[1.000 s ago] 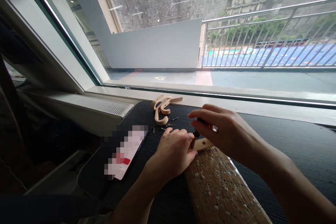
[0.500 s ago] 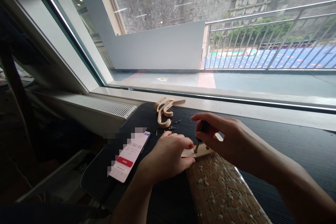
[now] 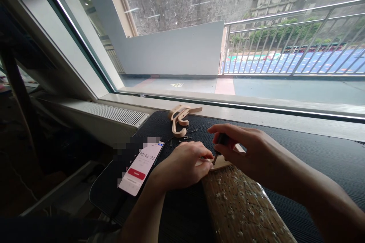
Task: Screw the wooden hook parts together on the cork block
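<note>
My right hand [image 3: 242, 142] is closed around the dark handle of a screwdriver [image 3: 221, 139], with its shaft angled down. The tip meets a pale wooden hook [image 3: 224, 162] lying across the far end of a worn wooden board [image 3: 242, 201]. My left hand [image 3: 186, 165] grips the left end of this hook between thumb and fingers, close to the screwdriver's tip. A screw under the tip is too small to make out. Beyond my left hand lie several dark screws [image 3: 186, 138] and a pile of curved wooden hooks [image 3: 179, 119].
A phone [image 3: 141, 169] showing a running timer lies on the black table [image 3: 105, 182] left of my hands. A white radiator [image 3: 114, 112] stands past the table's left edge. The window sill [image 3: 242, 115] runs along the back.
My left thumb and fingers have drawn closer together on the hook near the screwdriver's tip. The screwdriver stays at nearly the same spot, and the view has shifted slightly.
</note>
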Available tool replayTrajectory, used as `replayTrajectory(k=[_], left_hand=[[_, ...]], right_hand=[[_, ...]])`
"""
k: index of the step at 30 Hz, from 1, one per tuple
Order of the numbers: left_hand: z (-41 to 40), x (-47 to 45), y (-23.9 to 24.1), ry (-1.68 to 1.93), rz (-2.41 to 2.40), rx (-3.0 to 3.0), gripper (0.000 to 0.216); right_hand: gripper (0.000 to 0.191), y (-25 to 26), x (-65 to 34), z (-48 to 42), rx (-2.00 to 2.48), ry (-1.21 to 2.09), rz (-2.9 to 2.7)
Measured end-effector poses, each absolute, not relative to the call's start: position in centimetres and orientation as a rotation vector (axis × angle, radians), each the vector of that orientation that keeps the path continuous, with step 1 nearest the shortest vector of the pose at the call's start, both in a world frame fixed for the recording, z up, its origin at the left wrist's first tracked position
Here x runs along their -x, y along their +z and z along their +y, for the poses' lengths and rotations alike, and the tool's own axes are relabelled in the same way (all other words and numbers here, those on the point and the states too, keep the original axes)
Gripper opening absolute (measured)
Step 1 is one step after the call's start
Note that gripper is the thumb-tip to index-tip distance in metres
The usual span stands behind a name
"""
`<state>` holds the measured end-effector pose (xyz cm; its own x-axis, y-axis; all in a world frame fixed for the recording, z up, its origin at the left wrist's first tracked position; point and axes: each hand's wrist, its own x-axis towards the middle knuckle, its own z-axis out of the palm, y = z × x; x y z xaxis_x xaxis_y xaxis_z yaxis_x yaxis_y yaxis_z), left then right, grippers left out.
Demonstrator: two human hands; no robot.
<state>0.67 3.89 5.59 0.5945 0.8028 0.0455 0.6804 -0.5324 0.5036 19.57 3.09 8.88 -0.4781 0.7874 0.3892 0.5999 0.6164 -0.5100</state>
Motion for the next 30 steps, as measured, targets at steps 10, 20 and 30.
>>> replayTrajectory(k=[10, 20, 30], left_hand=[[4.0, -0.6, 5.6, 0.479, 1.074, -2.133, 0.027], [3.9, -0.9, 4.7, 0.484, 1.059, -2.165, 0.019], [4.2, -0.9, 3.9, 0.500, 1.063, -2.184, 0.019]], right_hand=[[0.030, 8.6, -19.4, 3.1, 1.090, 0.420, -2.252], [0.037, 8.8, -20.2, 2.5, 1.049, 0.290, -2.336], [0.030, 8.7, -19.3, 3.0, 1.008, 0.218, -2.314]])
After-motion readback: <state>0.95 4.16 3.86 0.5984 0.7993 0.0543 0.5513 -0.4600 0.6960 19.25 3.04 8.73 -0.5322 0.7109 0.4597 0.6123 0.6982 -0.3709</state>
